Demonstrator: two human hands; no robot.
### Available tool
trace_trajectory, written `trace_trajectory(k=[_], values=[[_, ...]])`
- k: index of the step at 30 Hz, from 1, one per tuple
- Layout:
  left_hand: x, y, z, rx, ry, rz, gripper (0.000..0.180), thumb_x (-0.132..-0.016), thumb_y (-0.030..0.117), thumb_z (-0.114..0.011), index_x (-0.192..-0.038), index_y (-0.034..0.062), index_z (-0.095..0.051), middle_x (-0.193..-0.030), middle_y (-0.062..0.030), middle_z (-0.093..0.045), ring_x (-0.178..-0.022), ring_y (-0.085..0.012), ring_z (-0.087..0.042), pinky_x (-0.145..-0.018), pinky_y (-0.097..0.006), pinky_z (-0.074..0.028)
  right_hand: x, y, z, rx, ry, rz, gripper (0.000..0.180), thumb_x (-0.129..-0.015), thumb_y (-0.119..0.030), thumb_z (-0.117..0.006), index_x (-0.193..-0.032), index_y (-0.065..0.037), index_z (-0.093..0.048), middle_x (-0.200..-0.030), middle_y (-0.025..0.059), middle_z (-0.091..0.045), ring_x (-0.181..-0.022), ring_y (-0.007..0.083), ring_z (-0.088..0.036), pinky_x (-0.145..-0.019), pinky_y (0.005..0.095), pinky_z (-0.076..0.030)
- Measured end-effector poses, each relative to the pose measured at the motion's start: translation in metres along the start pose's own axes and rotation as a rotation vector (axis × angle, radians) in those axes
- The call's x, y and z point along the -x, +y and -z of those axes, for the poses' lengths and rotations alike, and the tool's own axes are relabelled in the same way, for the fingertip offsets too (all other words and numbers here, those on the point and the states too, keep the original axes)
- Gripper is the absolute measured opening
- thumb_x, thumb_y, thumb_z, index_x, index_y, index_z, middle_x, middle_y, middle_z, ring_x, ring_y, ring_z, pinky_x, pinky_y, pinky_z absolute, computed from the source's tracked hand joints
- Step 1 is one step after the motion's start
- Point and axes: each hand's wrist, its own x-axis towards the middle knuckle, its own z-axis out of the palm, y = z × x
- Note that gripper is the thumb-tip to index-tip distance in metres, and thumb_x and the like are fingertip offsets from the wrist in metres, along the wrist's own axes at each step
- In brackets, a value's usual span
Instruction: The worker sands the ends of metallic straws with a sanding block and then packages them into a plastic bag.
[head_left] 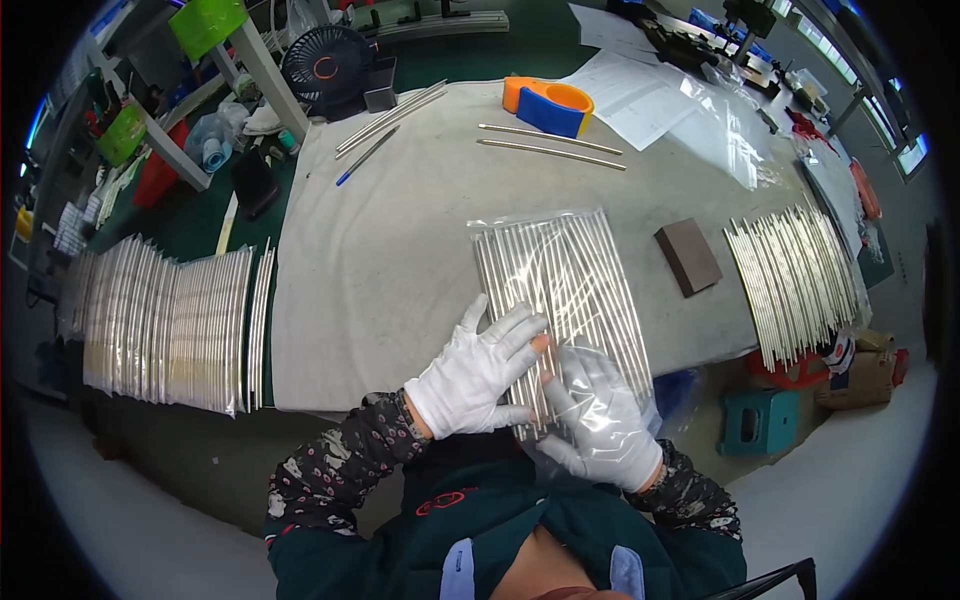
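A clear plastic bag (pixel 540 235) full of thin silvery metal rods (pixel 580 290) lies flat on the cloth in front of me, its near end at the table edge. My left hand (pixel 475 375), in a white glove with a bare fingertip showing, rests with spread fingers on the lower left of the rods. At the near right corner is my right hand (pixel 610 425), also gloved. Loose clear film covers part of it, and its fingers are stretched out against the bag. A brown block (pixel 688 257) sits right of the bag.
Bagged rods (pixel 165 325) lie in a row at the left; loose rods (pixel 795 285) lie at the right. Farther back are an orange and blue tape dispenser (pixel 548 106), a pen (pixel 367 156), several single rods (pixel 550 154), papers (pixel 635 100) and a fan (pixel 326 70).
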Motion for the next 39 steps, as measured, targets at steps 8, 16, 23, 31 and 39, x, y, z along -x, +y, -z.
trace_trajectory(k=[8,16,23,31,39], values=[[-0.011,0.005,-0.007,0.048,0.091,-0.030,0.083,-0.070,0.050,-0.061,-0.127,-0.0059,-0.036,-0.136,-0.0194,-0.032,-0.130,-0.0343,-0.025,-0.107,-0.051,-0.013,0.018,0.012,-0.002,0.066,0.101,-0.068,0.060,-0.062,-0.020,-0.071,-0.114,-0.003,-0.049,-0.119,0.0280,-0.043,-0.114,0.0432,-0.042,-0.095,0.0510,-0.034],[0.013,0.003,0.002,0.094,-0.047,-0.013,0.092,-0.069,0.057,-0.058,-0.133,-0.0024,-0.029,-0.137,-0.0220,-0.030,-0.128,-0.0377,-0.028,-0.105,-0.052,-0.016,0.023,-0.001,-0.014,-0.044,0.065,-0.071,0.063,-0.061,-0.021,-0.069,-0.118,-0.005,-0.049,-0.121,0.0251,-0.044,-0.112,0.0428,-0.044,-0.096,0.0560,-0.030],[0.006,-0.004,-0.002,0.093,0.003,-0.103,0.086,-0.078,0.062,-0.046,-0.133,-0.0008,-0.030,-0.136,-0.0220,-0.032,-0.127,-0.0372,-0.030,-0.105,-0.053,-0.015,0.028,0.001,-0.015,0.117,0.149,-0.154,0.055,-0.067,-0.023,-0.068,-0.118,-0.008,-0.052,-0.117,0.0215,-0.048,-0.112,0.0385,-0.044,-0.095,0.0536,-0.030],[0.013,-0.015,-0.005,0.319,0.212,-0.047,0.070,-0.088,0.059,-0.031,-0.133,0.0052,-0.033,-0.132,-0.0236,-0.037,-0.122,-0.0402,-0.037,-0.101,-0.050,-0.026,0.038,0.003,-0.016,0.067,0.320,-0.245,0.065,-0.061,-0.019,-0.069,-0.119,-0.003,-0.045,-0.116,0.0294,-0.044,-0.106,0.0442,-0.046,-0.092,0.0502,-0.038],[0.014,-0.018,-0.004,0.397,0.375,0.021,0.062,-0.090,0.052,-0.037,-0.121,-0.0016,-0.043,-0.127,-0.0253,-0.041,-0.114,-0.0402,-0.044,-0.095,-0.042,-0.037,0.030,0.001,-0.014,0.108,0.336,-0.112,0.053,-0.063,-0.022,-0.066,-0.108,0.004,-0.052,-0.114,0.0275,-0.046,-0.110,0.0455,-0.044,-0.093,0.0516,-0.036]])
